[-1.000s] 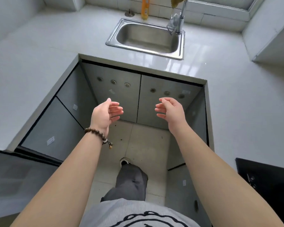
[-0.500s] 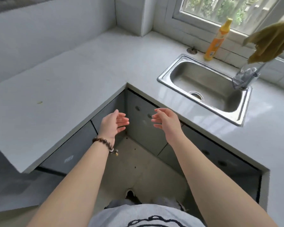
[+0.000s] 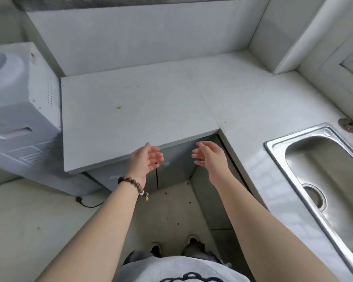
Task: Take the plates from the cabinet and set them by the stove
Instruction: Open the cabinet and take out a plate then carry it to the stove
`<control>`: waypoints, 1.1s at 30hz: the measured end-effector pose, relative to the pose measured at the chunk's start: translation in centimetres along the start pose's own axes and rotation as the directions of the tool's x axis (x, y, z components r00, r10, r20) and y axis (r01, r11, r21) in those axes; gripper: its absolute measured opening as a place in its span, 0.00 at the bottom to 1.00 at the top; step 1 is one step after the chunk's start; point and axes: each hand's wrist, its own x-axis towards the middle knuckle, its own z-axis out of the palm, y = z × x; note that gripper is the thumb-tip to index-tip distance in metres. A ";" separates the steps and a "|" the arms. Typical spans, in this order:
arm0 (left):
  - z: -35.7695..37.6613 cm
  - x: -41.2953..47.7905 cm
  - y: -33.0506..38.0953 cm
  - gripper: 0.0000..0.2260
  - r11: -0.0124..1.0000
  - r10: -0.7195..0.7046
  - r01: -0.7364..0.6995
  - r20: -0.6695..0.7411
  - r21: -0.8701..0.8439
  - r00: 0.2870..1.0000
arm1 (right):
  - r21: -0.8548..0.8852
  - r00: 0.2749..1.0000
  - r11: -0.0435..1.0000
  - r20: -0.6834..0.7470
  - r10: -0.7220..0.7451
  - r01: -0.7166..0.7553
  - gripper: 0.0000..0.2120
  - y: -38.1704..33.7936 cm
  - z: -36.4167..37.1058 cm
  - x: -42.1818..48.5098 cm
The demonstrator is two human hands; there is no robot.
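Left hand (image 3: 143, 161) and right hand (image 3: 210, 157) were open, empty, palms facing, before grey lower cabinet doors (image 3: 171, 169) under the white L-shaped bench (image 3: 130, 110), plates not visible, steel sink (image 3: 322, 180) at right.

You have nothing legible to read here. The small pale sticker (image 3: 166, 163) on the grey cabinet door (image 3: 171, 169) below the counter edge is too blurred to make out. The dark printed design (image 3: 192, 277) on your shirt (image 3: 171, 269) is cut off at the bottom of view and forms no readable letters.
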 end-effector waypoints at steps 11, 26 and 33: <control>2.9 3.5 -4.1 0.11 0.858 -0.214 0.068 -0.234 -0.510 0.948 | -0.130 0.974 0.991 0.224 0.034 -0.004 0.07 -0.7 -2.0 5.4; 3.5 7.5 -5.7 0.12 0.961 -0.136 -0.001 -0.476 -0.276 0.869 | -0.178 0.958 0.984 0.275 0.079 -0.029 0.07 1.1 -2.9 7.9; 3.0 4.7 -5.9 0.13 0.856 -0.286 0.151 -0.208 -0.495 0.935 | -0.173 0.947 0.983 0.302 0.111 -0.060 0.07 2.1 -1.9 7.6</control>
